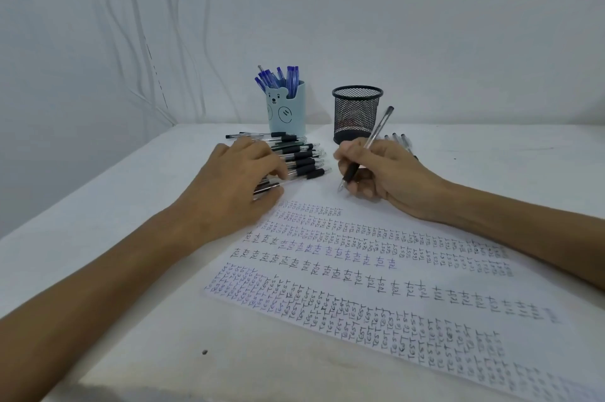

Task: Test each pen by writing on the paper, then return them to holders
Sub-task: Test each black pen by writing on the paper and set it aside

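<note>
A white sheet of paper (386, 270) covered in rows of handwritten "test" lies on the table. My right hand (389, 175) grips a clear pen with a black grip (376, 133), its tip just above the paper's top edge. My left hand (235, 185) rests palm down, fingers spread, on a pile of several black pens (301, 156); whether it grips one I cannot tell. A light blue bear holder (288, 113) with several blue pens (278, 77) stands behind the pile. A black mesh holder (357, 113) stands to its right.
A few more pens (401, 139) lie behind my right hand, beside the mesh holder. The white table (137, 287) meets a white wall at the back. White cables (144, 41) hang down the wall at the left. A small dark speck (205, 352) marks the table near me.
</note>
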Motion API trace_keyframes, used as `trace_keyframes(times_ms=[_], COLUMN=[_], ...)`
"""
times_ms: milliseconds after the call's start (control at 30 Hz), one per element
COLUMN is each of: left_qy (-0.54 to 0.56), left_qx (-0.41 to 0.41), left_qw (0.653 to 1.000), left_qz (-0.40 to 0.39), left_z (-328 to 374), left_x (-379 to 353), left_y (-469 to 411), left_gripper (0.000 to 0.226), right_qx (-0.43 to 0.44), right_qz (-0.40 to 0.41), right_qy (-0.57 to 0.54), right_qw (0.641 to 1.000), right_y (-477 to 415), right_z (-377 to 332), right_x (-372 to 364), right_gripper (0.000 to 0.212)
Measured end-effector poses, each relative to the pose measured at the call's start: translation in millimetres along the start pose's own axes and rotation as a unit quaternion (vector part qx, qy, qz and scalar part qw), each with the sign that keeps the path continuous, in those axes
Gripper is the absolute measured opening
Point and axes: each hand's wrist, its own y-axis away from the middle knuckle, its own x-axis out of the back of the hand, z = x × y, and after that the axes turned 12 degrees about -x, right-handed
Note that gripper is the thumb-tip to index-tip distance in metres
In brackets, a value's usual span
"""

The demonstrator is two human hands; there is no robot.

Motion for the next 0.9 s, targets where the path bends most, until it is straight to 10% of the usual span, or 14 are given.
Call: trace_keyframes(times_ms=[400, 667, 900], left_qy=[-0.021, 0.020, 0.009], left_qx=[-0.009, 0.022, 0.009], left_qw=[1.000, 1.000, 1.000], left_qz=[0.018, -0.008, -0.008], left_z=[9, 9, 15], left_x=[5, 10, 12], left_y=[-4, -4, -5], left_gripper=[0.008, 0.012, 0.012], right_qx=[-0.012, -0.035, -0.072], right_qz=[0.045, 0.187, 0.225], right_qy=[-0.103, 0.326, 0.486], right_qw=[0.994, 0.926, 0.841], right_y=[4, -16, -40], right_z=[-10, -31, -24], right_x=[0, 51, 78], right_gripper=[0.032, 0.052, 0.049])
